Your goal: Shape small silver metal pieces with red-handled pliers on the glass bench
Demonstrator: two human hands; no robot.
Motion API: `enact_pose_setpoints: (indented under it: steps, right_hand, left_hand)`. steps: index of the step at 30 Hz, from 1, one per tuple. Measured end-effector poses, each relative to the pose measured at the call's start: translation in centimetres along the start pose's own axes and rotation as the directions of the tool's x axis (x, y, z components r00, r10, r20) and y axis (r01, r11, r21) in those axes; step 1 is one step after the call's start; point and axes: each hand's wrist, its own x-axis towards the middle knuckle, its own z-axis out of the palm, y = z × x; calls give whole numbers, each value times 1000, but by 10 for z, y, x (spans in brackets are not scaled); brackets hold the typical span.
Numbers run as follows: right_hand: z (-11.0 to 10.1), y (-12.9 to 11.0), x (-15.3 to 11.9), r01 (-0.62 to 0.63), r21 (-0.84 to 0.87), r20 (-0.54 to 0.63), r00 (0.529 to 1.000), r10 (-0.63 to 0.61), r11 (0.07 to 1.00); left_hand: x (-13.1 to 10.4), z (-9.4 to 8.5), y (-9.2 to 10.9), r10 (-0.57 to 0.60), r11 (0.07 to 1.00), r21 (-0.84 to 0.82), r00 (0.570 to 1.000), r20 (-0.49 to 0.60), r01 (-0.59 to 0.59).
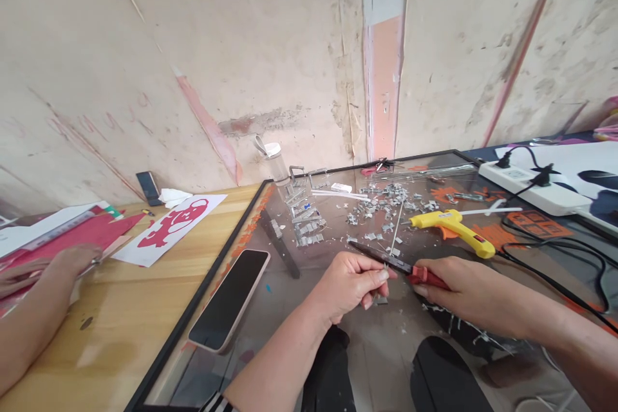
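My right hand is wrapped round the red handles of a pair of long-nose pliers. Their dark jaws point left across the glass tabletop. Close beside the jaws, my left hand is closed in a pinch; a tiny pale bit shows at its fingertips, too small to name. A thin pale rod rises just beyond the pliers, and I cannot tell whether it touches them. Behind lie many small grey metal-looking pieces in a scattered heap. Small frames of similar pieces stand in a row to the left.
A yellow glue gun lies right of the heap, near a white power strip with black cables. A phone rests at left, and a clear bottle stands behind. Another person's hands work over red paper on the wooden table.
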Motion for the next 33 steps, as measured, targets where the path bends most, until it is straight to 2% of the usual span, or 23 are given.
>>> enact_pose_setpoints:
  steps: [4, 12, 16, 19, 23, 29, 31, 33]
  right_hand:
    - [-2, -5, -1, 8, -12, -14, 1000, -8, 1000]
    - [-6, -8, 1, 55, 143, 10, 998, -57, 988]
    - [-4, -10, 3, 17, 178, 8, 1000, -19, 984]
    - [1, -13, 6, -28, 179, -14, 999, 31, 983]
    - [13, -11, 14, 4, 196, -66, 998, 9, 981]
    - [27, -1, 23, 44, 163, -162, 987, -18, 986]
    - [24, -3, 21, 54, 187, -170, 985, -21, 981]
    - [19, -9, 17, 60, 244, -145, 989, -25, 968]
  left_hand:
    - [1, -1, -2, 13, 1000, -5, 1000, 3, -13]
    - [1, -4, -2, 65, 996, 64, 998, 6, -65]
    - [0, -3, -1, 85, 993, 88, 996, -8, -84]
    - [0, -4, -2, 107, 990, 98, 994, -14, -105]
    - [0, -6, -4, 109, 990, 96, 994, -29, -106]
    - [0, -2, -3, 32, 999, 33, 993, -111, -28]
    - [-1, -3, -1, 72, 997, 39, 993, -99, -68]
    - [-2, -6, 1, 164, 981, 115, 984, -64, -156]
